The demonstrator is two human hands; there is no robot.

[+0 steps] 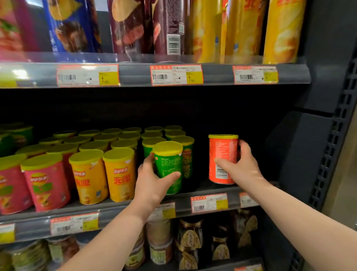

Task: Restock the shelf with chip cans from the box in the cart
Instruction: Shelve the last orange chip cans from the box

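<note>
Dark grey shelving unit (329, 46), perforated upright (337, 128) at right, beige surface (355, 178) beyond

Shop aisle, tiered shelf (146, 75) stocked with chip cans (120, 174), barcode price labels (176, 74)

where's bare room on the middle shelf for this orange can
Bare shelf lies between the green can and the orange can, and from that to the side panel. Leftward, yellow cans and pink cans stand packed.
</note>
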